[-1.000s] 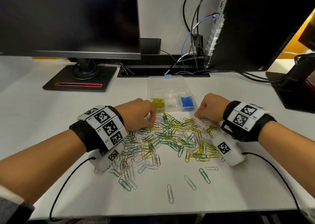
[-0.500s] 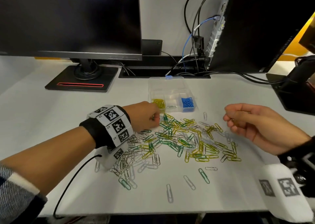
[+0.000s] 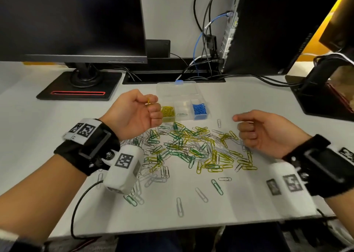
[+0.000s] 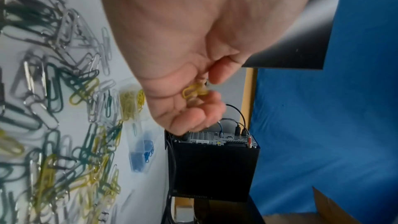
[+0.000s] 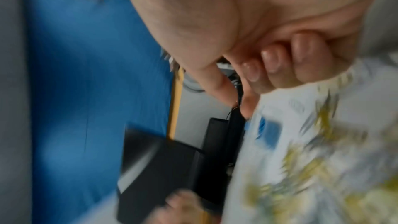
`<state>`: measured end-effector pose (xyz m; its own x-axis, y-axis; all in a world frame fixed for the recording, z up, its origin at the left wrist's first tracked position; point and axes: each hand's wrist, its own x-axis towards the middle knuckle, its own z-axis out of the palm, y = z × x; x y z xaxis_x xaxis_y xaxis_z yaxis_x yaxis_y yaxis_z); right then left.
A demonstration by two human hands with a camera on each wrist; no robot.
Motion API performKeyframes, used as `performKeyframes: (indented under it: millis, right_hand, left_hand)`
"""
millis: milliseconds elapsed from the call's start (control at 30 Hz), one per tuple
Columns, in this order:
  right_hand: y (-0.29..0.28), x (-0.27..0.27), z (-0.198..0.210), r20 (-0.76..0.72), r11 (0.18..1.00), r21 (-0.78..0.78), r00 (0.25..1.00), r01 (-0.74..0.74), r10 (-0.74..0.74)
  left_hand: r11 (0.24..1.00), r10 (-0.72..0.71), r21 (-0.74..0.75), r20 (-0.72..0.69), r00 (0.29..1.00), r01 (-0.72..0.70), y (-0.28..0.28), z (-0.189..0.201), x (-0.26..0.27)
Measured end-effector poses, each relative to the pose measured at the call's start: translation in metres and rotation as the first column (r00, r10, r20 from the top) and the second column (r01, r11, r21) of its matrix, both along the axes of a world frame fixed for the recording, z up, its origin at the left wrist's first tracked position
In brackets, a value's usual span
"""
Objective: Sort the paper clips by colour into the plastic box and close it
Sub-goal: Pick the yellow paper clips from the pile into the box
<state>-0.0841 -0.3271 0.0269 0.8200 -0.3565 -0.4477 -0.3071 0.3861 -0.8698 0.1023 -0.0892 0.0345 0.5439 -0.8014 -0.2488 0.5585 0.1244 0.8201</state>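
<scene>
Left hand [image 3: 137, 111] is pinching a yellow paper clip [image 4: 192, 90] beside the plastic box [image 3: 177, 90], nearing its yellow compartment; right hand [image 3: 265, 133], fingers curled, is holding nothing visible above the mixed clips [image 3: 191, 148] on the counter [image 3: 38, 136].

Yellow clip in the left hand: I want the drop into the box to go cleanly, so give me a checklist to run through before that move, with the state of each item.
1. Left hand pinches a yellow clip: ok.
2. Only one clip is in the pinch: cannot tell, the fingers hide part of it.
3. Plastic box lid is open: ok.
4. Yellow compartment is unobstructed and close beside the left hand: ok.
5. Right hand is clear of the box: ok, it is to the right, over the loose pile.
6. Right hand holds a clip: cannot tell, its wrist view is blurred.
</scene>
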Motion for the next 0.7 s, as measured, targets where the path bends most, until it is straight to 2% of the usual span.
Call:
performKeyframes:
  millis: [33, 67, 133, 167, 200, 267, 300, 333, 367, 400, 433, 467, 500, 533, 600, 700]
  right_hand:
    - [0.002, 0.005, -0.001, -0.057, 0.983, -0.178, 0.998, -0.045, 0.035]
    - [0.004, 0.01, 0.001, -0.133, 0.909, -0.396, 0.988, -0.129, 0.082]
    - [0.003, 0.019, 0.005, -0.271, 0.601, -0.742, 0.953, -0.297, 0.137]
    - [0.001, 0.023, 0.007, -0.308, 0.458, -0.822, 0.941, -0.337, 0.14]
    - [-0.002, 0.026, 0.01, -0.346, 0.356, -0.858, 0.929, -0.37, 0.132]
    - [-0.005, 0.029, 0.01, -0.434, 0.215, -0.867, 0.893, -0.45, 0.12]
    - [-0.007, 0.029, 0.008, -0.475, 0.168, -0.856, 0.872, -0.489, 0.119]
    - [-0.008, 0.029, 0.005, -0.499, 0.141, -0.848, 0.859, -0.511, 0.117]
    - [-0.01, 0.028, 0.003, -0.507, 0.132, -0.846, 0.856, -0.517, 0.105]
    - [-0.012, 0.027, 0.002, -0.501, 0.132, -0.851, 0.861, -0.508, 0.082]
    - [-0.015, 0.026, 0.001, -0.492, 0.139, -0.858, 0.869, -0.495, 0.053]
    - [-0.017, 0.026, 0.0, -0.488, 0.156, -0.861, 0.873, -0.485, 0.023]
    - [-0.019, 0.027, -0.001, -0.495, 0.176, -0.855, 0.869, -0.487, -0.004]
    - [-0.019, 0.028, -0.002, -0.515, 0.195, -0.843, 0.857, -0.502, -0.019]
    - [-0.019, 0.031, -0.007, -0.562, 0.227, -0.808, 0.827, -0.544, -0.015]
    - [-0.021, 0.034, -0.011, -0.581, 0.271, -0.781, 0.814, -0.563, 0.016]
  left_hand:
    - [1.0, 0.009, -0.005, -0.024, 1.0, -0.009, 0.0, 0.0, 0.0]
    - [1.0, 0.016, -0.004, -0.046, 0.999, -0.016, 0.0, -0.001, 0.0]
    - [0.999, 0.016, 0.031, -0.064, 0.998, -0.014, 0.003, -0.001, 0.004]
    - [0.998, 0.007, 0.065, -0.054, 0.999, -0.003, 0.004, -0.001, 0.006]
    - [0.994, -0.007, 0.108, -0.03, 1.0, 0.01, 0.006, 0.0, 0.008]
    - [0.975, -0.043, 0.223, 0.08, 0.996, 0.024, 0.008, 0.002, 0.009]
    - [0.953, -0.069, 0.301, 0.177, 0.982, 0.012, 0.007, 0.001, 0.01]
    - [0.92, -0.115, 0.391, 0.306, 0.945, -0.015, 0.006, 0.001, 0.008]
    - [0.872, -0.193, 0.487, 0.45, 0.872, -0.059, 0.004, -0.001, 0.007]
    - [0.812, -0.293, 0.571, 0.58, 0.76, -0.123, 0.003, -0.001, 0.005]
    - [0.749, -0.407, 0.633, 0.673, 0.617, -0.197, 0.002, -0.002, 0.003]
    - [0.696, -0.514, 0.67, 0.716, 0.472, -0.26, 0.001, -0.003, 0.001]
    - [0.658, -0.59, 0.687, 0.725, 0.356, -0.308, -0.001, -0.004, 0.0]
    - [0.637, -0.632, 0.692, 0.721, 0.283, -0.341, -0.002, -0.004, -0.002]
    - [0.63, -0.659, 0.687, 0.72, 0.219, -0.364, -0.007, -0.003, -0.006]
    - [0.651, -0.662, 0.674, 0.729, 0.174, -0.349, -0.015, 0.0, -0.011]
